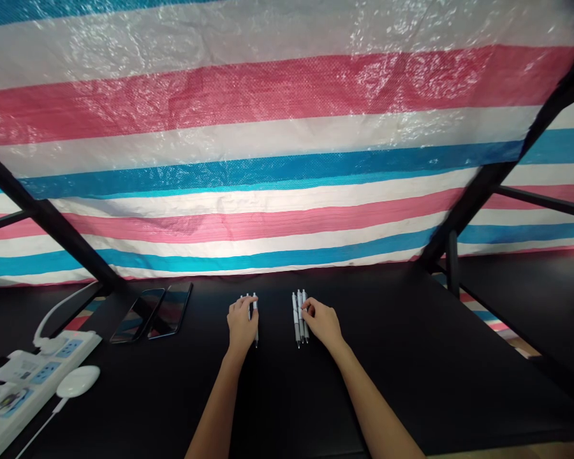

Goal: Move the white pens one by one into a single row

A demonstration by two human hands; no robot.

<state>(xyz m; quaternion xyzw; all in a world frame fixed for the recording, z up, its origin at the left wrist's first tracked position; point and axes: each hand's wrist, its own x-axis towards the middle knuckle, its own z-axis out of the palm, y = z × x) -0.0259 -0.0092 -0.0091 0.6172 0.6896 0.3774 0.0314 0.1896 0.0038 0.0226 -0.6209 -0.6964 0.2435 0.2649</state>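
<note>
Two groups of white pens lie side by side on the black table [411,357], one under each hand. The fingers of the left hand [242,326] curl over the left group of pens [254,312], covering most of it; at least two pen ends show past the fingertips, and whether the fingers pinch a pen or merely rest on top cannot be told. The fingers of the right hand [322,322] are loosely bent, with the tips touching the right edge of the right group of pens [300,317], three pens lying parallel and touching one another, tips toward the person. This hand appears to steady or align the set rather than lift it. The two groups lie near each other but apart, with a bare strip of table between them.

Judged from the layout, the sorting of pens into two sets looks well advanced: the right set is squared up, the left set is in hand, and no loose pens show elsewhere on the table.

Farther left lie two dark phones [152,312], side by side, then a white power strip [33,373] and a small white oval device [78,380] on a cable. A red, white and blue striped tarpaulin [277,127] hangs behind, crossed by black frame bars [478,197].
</note>
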